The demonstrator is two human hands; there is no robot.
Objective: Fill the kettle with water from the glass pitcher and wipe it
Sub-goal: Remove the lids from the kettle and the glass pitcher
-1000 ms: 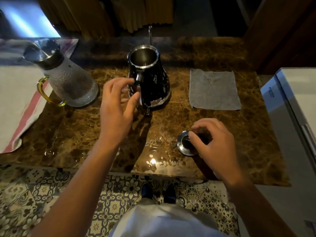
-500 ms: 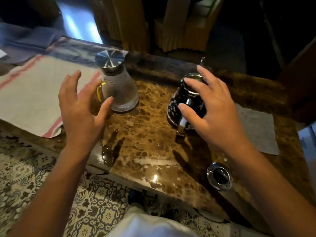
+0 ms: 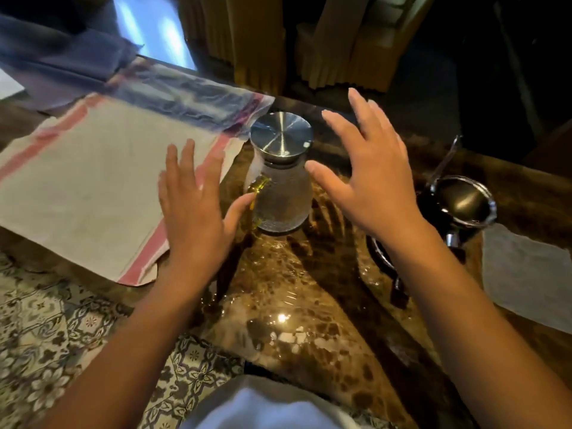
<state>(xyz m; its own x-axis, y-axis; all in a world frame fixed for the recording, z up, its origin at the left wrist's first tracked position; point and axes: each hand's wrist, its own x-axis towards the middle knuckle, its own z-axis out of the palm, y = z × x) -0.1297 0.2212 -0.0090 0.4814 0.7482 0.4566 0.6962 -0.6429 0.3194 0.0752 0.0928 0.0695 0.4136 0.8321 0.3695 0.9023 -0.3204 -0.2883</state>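
From the head view, both hands are spread wide and empty, closing in on the pitcher (image 3: 280,181) from either side. The left hand (image 3: 193,209) hovers just beside the yellow handle (image 3: 257,188), thumb nearly at it but, as far as I can tell, not yet around it. The right hand (image 3: 368,178) is cupped open near the pitcher's neck and steel lid (image 3: 281,134), not touching either. The pitcher stands upright on the marble table (image 3: 309,289), lid on, at the edge of a striped cloth (image 3: 93,181).

The kettle (image 3: 458,205) sits well to the right, its mouth open and lidless, partly hidden behind the right forearm. A grey rag (image 3: 526,280) lies just beside it, ready for the wiping.

To do this step well, I'd say the left hand should close fully through the handle while the right steadies the ribbed glass body low down, or takes off the lid first if it doesn't pour through. The glass looks wet-slippery and heavy with water, so a firm grip before lifting matters. The tabletop is glossy and may be damp; lift straight up rather than dragging.
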